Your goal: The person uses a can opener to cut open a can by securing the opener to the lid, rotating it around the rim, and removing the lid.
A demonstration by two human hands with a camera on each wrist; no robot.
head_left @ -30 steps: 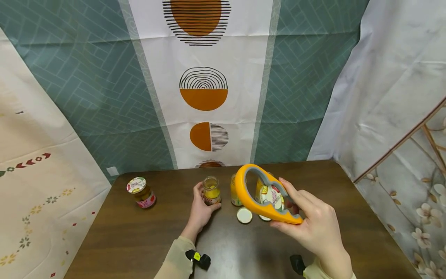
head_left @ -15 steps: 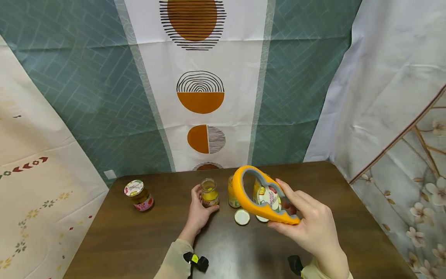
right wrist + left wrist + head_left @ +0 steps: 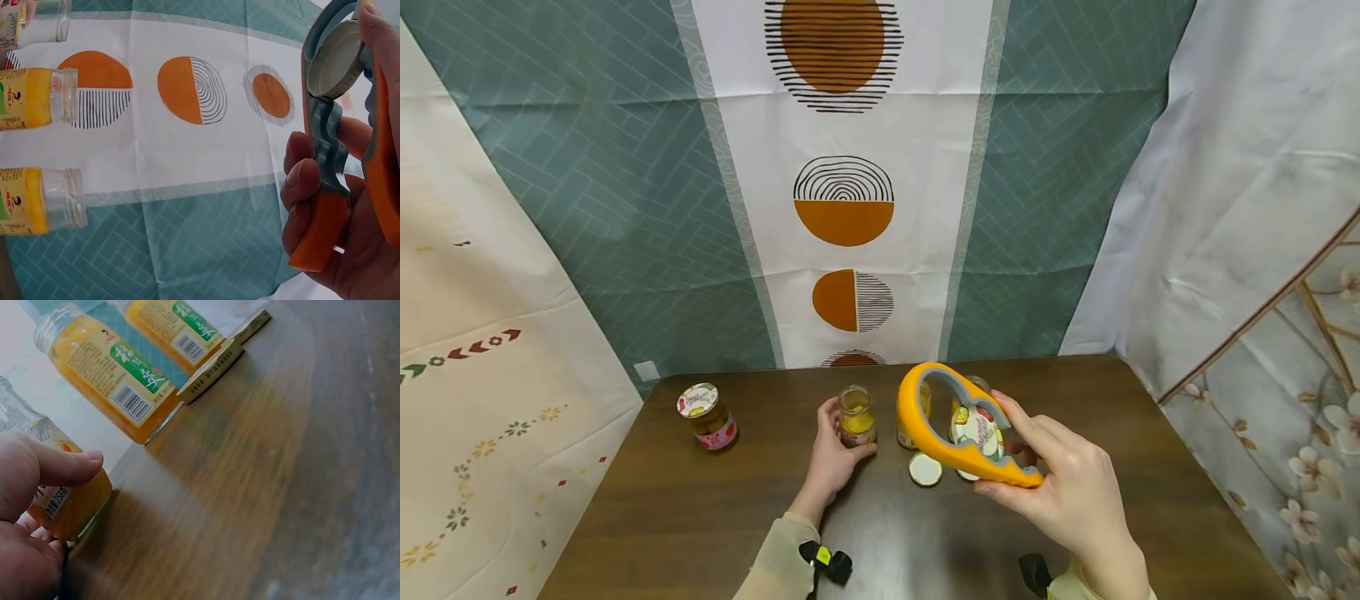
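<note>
My left hand grips an open glass jar with yellow contents, standing on the table. In the left wrist view the thumb lies across the jar's label. Above the table to the right, my right hand holds an orange and grey jar opener, its fingers wrapped around the handles. A printed jar lid sits between the opener's toothed arms; the right wrist view shows the pale underside of this lid.
Two more uncapped jars, a nearer jar and a farther jar, stand right of the held one. By them lie two lids, one white side up, the other partly hidden. A capped jar stands far left on the brown table.
The head view shifts slightly. Both hands keep their holds on the jar and the opener, with the lid still in the opener; the opener has dipped slightly and moved a little left.
</note>
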